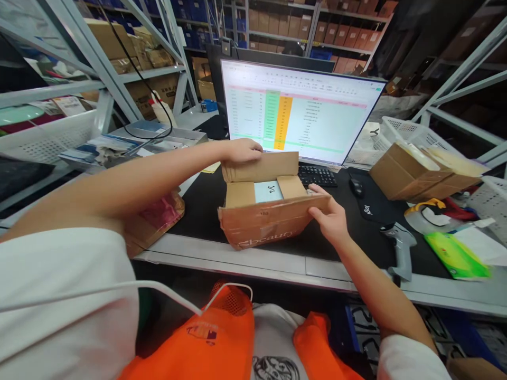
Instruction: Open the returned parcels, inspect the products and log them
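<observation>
A small brown cardboard box (pixel 261 224) stands on the black desk mat (pixel 198 211) in front of me, its flaps partly folded in. A pale blue item (pixel 268 191) shows inside through the gap. My left hand (pixel 242 150) reaches across and rests on the top edge of the far flap, fingers curled over it. My right hand (pixel 330 214) grips the right end of the near flap, thumb on the outside and fingers on the edge.
Behind the box are a monitor (pixel 301 111) with a spreadsheet, a keyboard (pixel 317 175) and a mouse (pixel 355 186). A barcode scanner (pixel 399 247), green packet (pixel 455 256) and another brown box (pixel 412 174) lie to the right. Shelving with cartons surrounds the desk.
</observation>
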`<state>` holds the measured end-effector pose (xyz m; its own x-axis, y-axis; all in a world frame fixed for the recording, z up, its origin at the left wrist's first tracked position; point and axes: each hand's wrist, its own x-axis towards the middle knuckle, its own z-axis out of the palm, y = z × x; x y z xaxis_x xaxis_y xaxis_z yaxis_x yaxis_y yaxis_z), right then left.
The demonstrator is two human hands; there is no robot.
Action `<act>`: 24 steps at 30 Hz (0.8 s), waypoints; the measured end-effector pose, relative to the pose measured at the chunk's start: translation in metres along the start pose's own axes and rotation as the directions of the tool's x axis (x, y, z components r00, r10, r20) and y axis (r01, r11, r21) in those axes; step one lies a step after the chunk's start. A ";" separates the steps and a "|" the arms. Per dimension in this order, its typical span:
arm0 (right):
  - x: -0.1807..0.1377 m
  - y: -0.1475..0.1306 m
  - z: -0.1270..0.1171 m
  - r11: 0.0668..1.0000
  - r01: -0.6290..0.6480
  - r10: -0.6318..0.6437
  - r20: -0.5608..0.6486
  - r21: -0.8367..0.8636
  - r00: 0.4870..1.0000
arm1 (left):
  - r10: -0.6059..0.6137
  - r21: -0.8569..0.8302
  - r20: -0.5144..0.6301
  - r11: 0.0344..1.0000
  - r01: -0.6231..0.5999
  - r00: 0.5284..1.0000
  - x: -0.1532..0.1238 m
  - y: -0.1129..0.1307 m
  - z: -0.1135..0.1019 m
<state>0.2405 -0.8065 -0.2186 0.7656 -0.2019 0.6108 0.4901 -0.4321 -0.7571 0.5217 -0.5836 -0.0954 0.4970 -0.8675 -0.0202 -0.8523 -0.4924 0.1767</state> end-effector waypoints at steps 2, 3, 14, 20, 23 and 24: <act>-0.014 0.004 -0.007 0.977 0.196 -0.195 0.016 -0.082 0.981 | 0.019 0.065 -0.051 0.998 -0.016 0.999 0.007 -0.008 0.023; -0.024 0.007 -0.011 0.950 0.283 -0.277 0.062 -0.134 0.959 | 0.031 0.066 -0.054 0.997 -0.028 0.998 0.009 -0.011 0.035; 0.010 -0.028 -0.068 0.988 0.090 -0.033 0.392 -0.127 0.919 | 0.452 0.036 -0.403 0.877 -0.480 0.795 -0.105 0.055 0.028; 0.097 -0.047 0.012 0.972 0.138 0.043 0.719 -0.191 0.693 | 0.344 -0.251 -0.258 0.879 -0.406 0.903 -0.159 0.077 0.078; 0.096 -0.045 0.029 0.960 0.229 -0.048 0.711 -0.161 0.701 | 0.076 -0.307 -0.655 0.883 -0.356 0.752 -0.170 0.072 0.095; 0.094 -0.044 0.023 0.962 0.236 -0.088 0.656 -0.140 0.749 | -0.058 -0.331 -0.779 0.884 -0.331 0.625 -0.174 0.070 0.102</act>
<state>0.3004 -0.7863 -0.1336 0.8041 0.4636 0.3723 0.5934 -0.5861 -0.5518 0.3587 -0.4747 -0.1800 0.4870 -0.4586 0.7433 -0.8634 -0.1245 0.4889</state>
